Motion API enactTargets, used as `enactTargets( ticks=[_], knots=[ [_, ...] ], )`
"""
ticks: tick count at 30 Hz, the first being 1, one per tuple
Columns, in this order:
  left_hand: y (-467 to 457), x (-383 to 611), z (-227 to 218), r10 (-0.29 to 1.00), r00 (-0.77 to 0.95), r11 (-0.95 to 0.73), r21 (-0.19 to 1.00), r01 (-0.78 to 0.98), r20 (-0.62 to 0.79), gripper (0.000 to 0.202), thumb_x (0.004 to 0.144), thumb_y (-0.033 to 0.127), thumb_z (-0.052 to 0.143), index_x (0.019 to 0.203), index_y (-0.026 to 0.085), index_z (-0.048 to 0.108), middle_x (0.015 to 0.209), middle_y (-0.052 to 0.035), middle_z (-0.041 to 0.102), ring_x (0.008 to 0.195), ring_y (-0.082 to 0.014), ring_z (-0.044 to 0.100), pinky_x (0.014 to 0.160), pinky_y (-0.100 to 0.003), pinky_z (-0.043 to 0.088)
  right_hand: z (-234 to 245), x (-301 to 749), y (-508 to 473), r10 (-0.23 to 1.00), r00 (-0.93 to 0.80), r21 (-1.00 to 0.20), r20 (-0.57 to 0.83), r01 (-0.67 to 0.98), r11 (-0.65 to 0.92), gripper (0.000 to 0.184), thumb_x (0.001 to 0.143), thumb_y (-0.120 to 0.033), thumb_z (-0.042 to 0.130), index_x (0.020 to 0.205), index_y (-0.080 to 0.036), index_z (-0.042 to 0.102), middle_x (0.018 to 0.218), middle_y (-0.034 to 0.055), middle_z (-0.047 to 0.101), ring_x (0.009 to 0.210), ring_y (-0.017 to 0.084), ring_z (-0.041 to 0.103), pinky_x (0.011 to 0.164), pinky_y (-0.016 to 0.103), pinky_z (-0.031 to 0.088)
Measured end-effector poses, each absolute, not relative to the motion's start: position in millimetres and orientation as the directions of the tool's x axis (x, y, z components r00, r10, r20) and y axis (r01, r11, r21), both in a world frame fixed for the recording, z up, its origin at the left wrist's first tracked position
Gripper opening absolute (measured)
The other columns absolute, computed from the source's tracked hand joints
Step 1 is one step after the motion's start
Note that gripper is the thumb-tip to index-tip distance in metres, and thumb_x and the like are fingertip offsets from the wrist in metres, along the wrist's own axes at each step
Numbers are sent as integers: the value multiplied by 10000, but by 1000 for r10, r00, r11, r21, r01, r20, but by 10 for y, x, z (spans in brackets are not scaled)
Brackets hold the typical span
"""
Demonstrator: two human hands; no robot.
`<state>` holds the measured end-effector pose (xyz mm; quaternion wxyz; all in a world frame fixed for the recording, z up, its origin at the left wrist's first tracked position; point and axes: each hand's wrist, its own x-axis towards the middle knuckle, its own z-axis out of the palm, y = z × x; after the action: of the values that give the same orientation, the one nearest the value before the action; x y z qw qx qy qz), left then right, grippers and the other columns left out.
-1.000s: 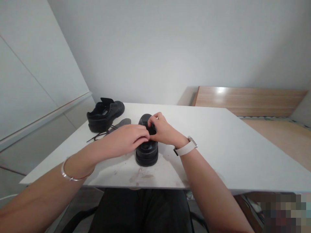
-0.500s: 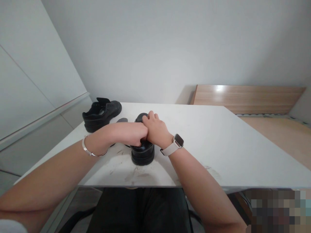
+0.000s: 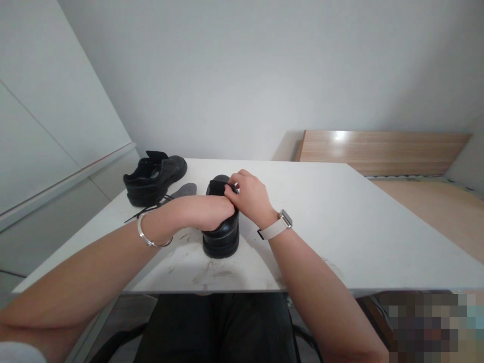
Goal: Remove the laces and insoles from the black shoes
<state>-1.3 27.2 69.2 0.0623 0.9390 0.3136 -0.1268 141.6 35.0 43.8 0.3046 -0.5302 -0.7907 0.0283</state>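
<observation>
A black shoe [image 3: 221, 237] stands on the white table [image 3: 340, 222] in front of me, heel towards me. My left hand [image 3: 204, 212] is closed over the shoe's opening from the left, fingers curled down into it. My right hand [image 3: 247, 196] pinches the shoe's upright black tongue [image 3: 216, 186] from the right. The inside of the shoe is hidden by both hands. A silver bangle is on my left wrist, a watch with a pale strap on my right.
A second black shoe [image 3: 153, 174] sits at the table's far left with a loose black lace [image 3: 145, 209] and a grey insole [image 3: 183, 190] beside it. Scuff marks smear the table's near edge. A wooden bench runs along the wall at right.
My right hand turned and lifted the tongue upright. My left hand stayed curled on the shoe's opening. The view shifted slightly, revealing the insole and lace again.
</observation>
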Motion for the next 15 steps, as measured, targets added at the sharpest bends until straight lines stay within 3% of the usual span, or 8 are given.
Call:
enactTargets(
  ticks=[7, 11, 15],
  knots=[
    [234, 7, 738, 632, 722, -744, 42, 667, -280, 214, 743, -31, 517, 737, 92, 692, 658, -51, 666, 515, -133, 529, 498, -234, 390, 383, 1408, 382, 850, -222, -429, 478, 786, 446, 116, 897, -257, 574, 833, -201, 653, 951, 46, 633, 844, 183, 589, 704, 296, 422],
    [169, -27, 803, 677, 723, -735, -69, 674, -138, 193, 811, 60, 540, 805, 119, 723, 734, -72, 710, 559, -152, 591, 531, -249, 405, 335, 1409, 439, 853, -178, -505, 491, 740, 445, 114, 882, -261, 605, 793, -201, 645, 908, 32, 629, 829, 171, 589, 741, 291, 436],
    [94, -118, 926, 701, 709, -685, -209, 698, 71, 188, 899, 190, 531, 886, 161, 716, 868, -74, 735, 737, -195, 674, 594, -263, 419, 293, 1423, 496, 864, -127, -583, 487, 690, 430, 115, 880, -260, 626, 786, -199, 645, 868, 15, 630, 788, 155, 587, 756, 285, 442]
  ],
)
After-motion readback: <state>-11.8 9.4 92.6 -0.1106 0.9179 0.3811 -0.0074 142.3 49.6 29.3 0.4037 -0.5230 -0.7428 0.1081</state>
